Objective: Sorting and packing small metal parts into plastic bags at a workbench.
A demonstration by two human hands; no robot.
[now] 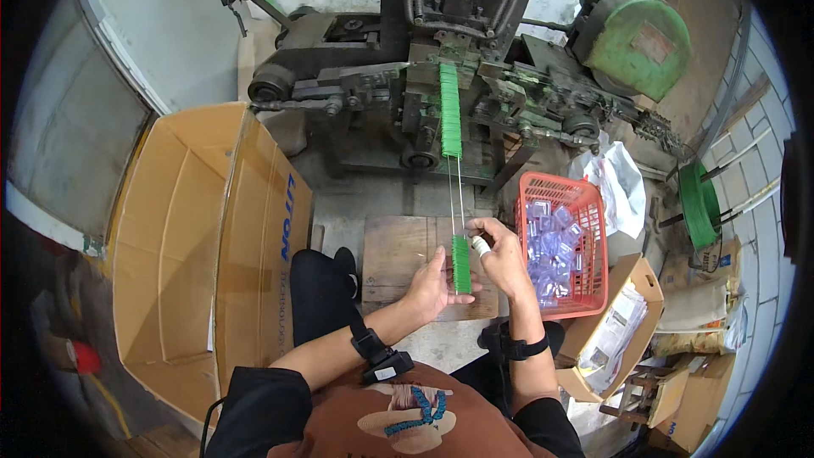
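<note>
Two thin metal rods [455, 195] run down from the machine toward me. Near the machine, a long, tightly packed row of small green wire pieces [449, 110] hangs on them; their exact shape is too small to make out. At the lower rod ends is a shorter green stack [461, 267] of the same pieces. My left hand [431, 288] cradles this stack from the left and below, its thumb along the side and fingers partly hidden behind it. With bent fingers, my right hand [500, 259] grips the stack's upper end beside the rods; one finger wears a white wrap.
A dark, oily machine [356, 89] with a green guard [640, 42] stands ahead. A large cardboard box [254, 237] is at left. On the right are a red basket [593, 288] of clear plastic cases, a smaller carton [649, 293] and a green wire coil [698, 203].
</note>
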